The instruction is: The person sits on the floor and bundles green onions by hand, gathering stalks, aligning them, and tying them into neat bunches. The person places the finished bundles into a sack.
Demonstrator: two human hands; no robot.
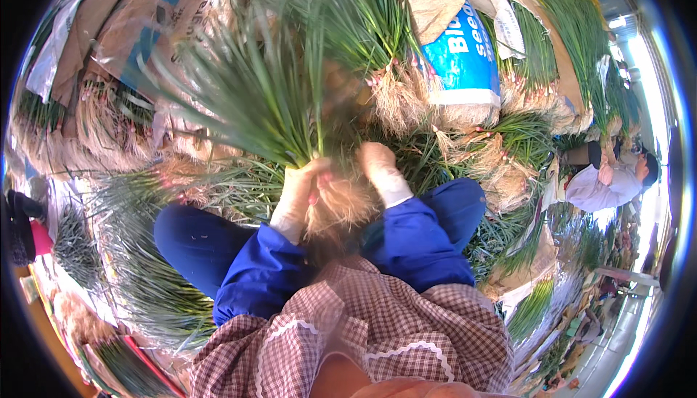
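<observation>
My left hand (306,177), in a light glove, is closed around the base of a bunch of green onion plants (272,104). Its long leaves fan up and to the left, partly blurred, and its pale roots (340,202) hang down on the right, in front of my lap. To the right of the roots, my right hand (377,159), also gloved, is curled and blurred; whether it pinches anything I cannot tell. Beyond my hands stands another bunch with pinkish bulbs and long roots (397,98).
Rooted bunches lean in rows ahead, partly covered by brown paper sacks (130,33) and a blue bag (463,55). Leaves (158,283) lie in a pile at my left. More rooted plants (503,175) lie beyond my right knee. Another person (607,183) sits at the far right.
</observation>
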